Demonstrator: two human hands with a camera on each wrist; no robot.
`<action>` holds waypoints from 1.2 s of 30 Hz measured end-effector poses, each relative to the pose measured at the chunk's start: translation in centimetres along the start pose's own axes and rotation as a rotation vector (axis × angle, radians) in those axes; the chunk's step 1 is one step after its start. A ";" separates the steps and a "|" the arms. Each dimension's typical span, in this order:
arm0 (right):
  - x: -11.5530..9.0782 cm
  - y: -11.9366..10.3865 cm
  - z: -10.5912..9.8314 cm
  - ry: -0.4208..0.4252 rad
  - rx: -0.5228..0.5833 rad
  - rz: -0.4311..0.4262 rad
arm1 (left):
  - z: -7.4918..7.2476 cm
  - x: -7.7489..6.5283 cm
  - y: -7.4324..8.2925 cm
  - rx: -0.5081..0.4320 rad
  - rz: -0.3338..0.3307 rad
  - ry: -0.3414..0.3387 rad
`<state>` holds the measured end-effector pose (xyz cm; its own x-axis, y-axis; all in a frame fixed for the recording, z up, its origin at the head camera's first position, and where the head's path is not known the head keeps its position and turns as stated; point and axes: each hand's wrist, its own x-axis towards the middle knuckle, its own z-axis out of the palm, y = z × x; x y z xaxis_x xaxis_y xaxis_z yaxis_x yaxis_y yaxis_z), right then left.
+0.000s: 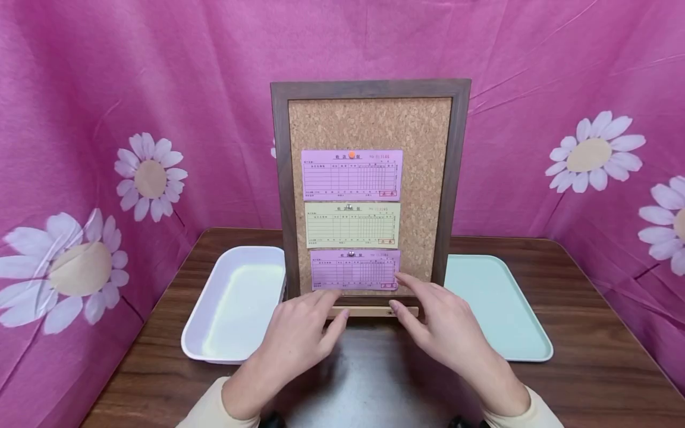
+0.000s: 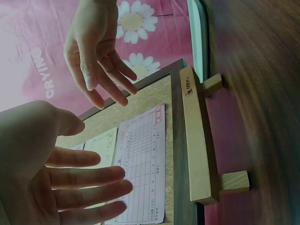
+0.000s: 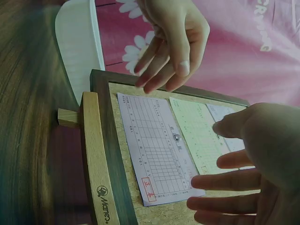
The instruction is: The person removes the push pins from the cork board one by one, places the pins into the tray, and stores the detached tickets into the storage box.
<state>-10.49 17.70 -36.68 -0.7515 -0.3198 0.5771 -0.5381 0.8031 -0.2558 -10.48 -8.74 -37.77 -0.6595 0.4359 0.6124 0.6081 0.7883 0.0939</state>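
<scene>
A framed corkboard [image 1: 425,178] stands upright on a pale wooden easel ledge [image 2: 198,140]. Three printed receipt slips are pinned in a column: a purple slip [image 1: 332,178] under an orange pushpin [image 1: 351,155], a pale yellow slip [image 1: 326,229] under a silver pin [image 1: 349,207], and a second purple slip [image 1: 334,273] at the bottom with a silver pin [image 3: 176,137]. My left hand [image 1: 299,324] holds nothing, fingers spread before the board's lower left. Opposite it, my right hand [image 1: 449,318] is also bare, its fingertips overlapping the bottom slip's right edge in the head view.
To the board's left a white tray [image 1: 243,309] sits on the dark wood table [image 1: 583,333]; a mint green tray [image 1: 497,303] lies to its right. Behind hangs a pink cloth [image 1: 225,71] with daisies.
</scene>
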 end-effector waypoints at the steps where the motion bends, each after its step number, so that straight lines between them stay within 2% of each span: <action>1: 0.1 0.1 0.0 0.019 0.008 -0.002 | -0.1 0.1 0.0 -0.010 -0.003 0.003; 6: 0.5 0.4 0.2 0.084 0.067 -0.015 | -0.1 0.3 -0.3 -0.060 -0.004 0.022; 13: 1.1 0.6 0.3 0.118 0.132 -0.039 | 0.0 0.6 -1.0 -0.102 0.012 0.050; 21: 2.5 0.5 0.0 0.117 0.142 -0.072 | 0.0 1.0 -1.9 -0.128 -0.011 0.080; 29: 3.4 0.3 -0.1 0.119 0.158 -0.097 | -0.3 1.4 -3.0 -0.151 0.051 0.147; 36: 4.1 0.3 -0.1 0.124 0.181 -0.095 | -0.5 1.6 -3.7 -0.136 0.054 0.168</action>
<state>-13.72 16.69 -34.34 -0.6477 -0.3159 0.6933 -0.6718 0.6659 -0.3243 -13.57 -11.17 -36.70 -0.5480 0.3886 0.7408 0.7024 0.6947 0.1551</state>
